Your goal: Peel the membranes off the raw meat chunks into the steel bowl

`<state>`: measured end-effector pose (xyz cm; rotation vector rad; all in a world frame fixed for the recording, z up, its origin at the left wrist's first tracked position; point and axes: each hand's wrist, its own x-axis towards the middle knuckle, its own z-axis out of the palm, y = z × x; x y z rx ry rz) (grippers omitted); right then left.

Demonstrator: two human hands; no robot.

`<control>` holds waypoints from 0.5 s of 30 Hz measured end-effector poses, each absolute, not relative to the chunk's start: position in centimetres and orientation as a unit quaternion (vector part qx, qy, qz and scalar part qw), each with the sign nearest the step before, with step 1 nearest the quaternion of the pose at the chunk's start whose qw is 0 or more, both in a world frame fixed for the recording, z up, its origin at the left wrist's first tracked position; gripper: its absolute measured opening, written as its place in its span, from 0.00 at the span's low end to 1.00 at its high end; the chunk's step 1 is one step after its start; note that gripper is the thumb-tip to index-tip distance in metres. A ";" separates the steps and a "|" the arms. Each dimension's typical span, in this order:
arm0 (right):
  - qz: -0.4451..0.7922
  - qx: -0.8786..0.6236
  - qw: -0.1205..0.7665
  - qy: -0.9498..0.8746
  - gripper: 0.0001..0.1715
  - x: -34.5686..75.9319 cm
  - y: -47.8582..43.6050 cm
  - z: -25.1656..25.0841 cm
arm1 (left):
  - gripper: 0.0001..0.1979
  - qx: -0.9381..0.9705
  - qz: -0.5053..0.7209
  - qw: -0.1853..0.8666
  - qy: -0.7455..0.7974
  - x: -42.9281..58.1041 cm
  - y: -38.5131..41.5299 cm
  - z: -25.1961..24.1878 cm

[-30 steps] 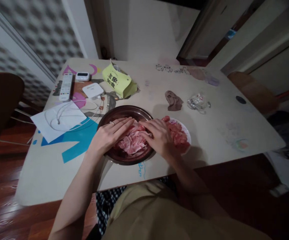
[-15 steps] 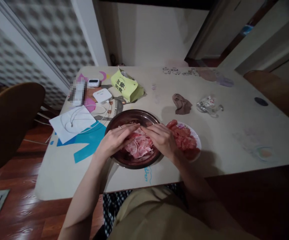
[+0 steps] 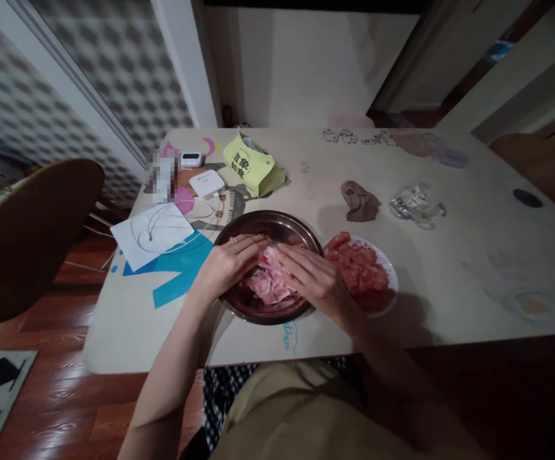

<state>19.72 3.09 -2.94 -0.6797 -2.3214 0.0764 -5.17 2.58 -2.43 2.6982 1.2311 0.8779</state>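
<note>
A dark, shiny metal bowl (image 3: 316, 237) holds thin slices of pink, fat-streaked raw meat (image 3: 268, 285). Over the bowl's left side, my left hand (image 3: 232, 263), with a ring on one finger, grips the far edge of the meat. From the right, my right hand (image 3: 313, 275) presses curved fingers onto the same slices. The fingertips of both hands come close together at the top of the pile, and the thumbs are hidden. Just right of the bowl, partly behind my right hand, a white plate (image 3: 392, 273) bears redder raw meat pieces (image 3: 361, 271).
On the table (image 3: 450, 268) lie a crumpled brown cloth (image 3: 360, 201) and a clear plastic bag (image 3: 416, 206). Farther left are a yellow-green packet (image 3: 254, 165), a white box-shaped device (image 3: 207, 184) with a cable, and a white sheet (image 3: 150, 236). A chair (image 3: 32, 236) stands at the left.
The whole view has shifted, so the table and its things sit farther right. My right hand's fingers have moved slightly down over the meat; both hands stay in the bowl.
</note>
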 end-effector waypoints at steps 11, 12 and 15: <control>0.031 -0.212 0.341 -0.915 0.25 20.4 2.7 -4.3 | 0.18 0.893 0.285 -0.017 0.349 -5.0 2.0 -2.3; 0.037 -0.208 0.335 -0.918 0.25 20.4 2.7 -4.3 | 0.18 0.894 0.285 -0.017 0.344 -5.0 2.0 -2.3; 0.045 -0.209 0.320 -0.923 0.25 20.7 2.9 -4.4 | 0.18 0.900 0.281 -0.013 0.333 -5.1 2.0 -2.4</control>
